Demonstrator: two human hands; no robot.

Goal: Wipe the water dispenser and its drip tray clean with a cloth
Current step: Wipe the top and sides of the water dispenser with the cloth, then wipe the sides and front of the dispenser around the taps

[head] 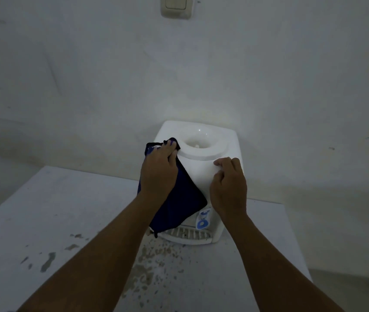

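cloth covers the water dispenser left front face and the left end of the drip tray. Left hand fingertips buried in cloth folds. Blue tap labels too small to read. Wall switch cropped by top edge.

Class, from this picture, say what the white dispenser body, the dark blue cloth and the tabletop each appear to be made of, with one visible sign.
White dispenser body: likely moulded plastic; smooth, rounded edges. Dark blue cloth: soft fabric; drapes limply. Pale tabletop: painted, perhaps; patchy worn spots.
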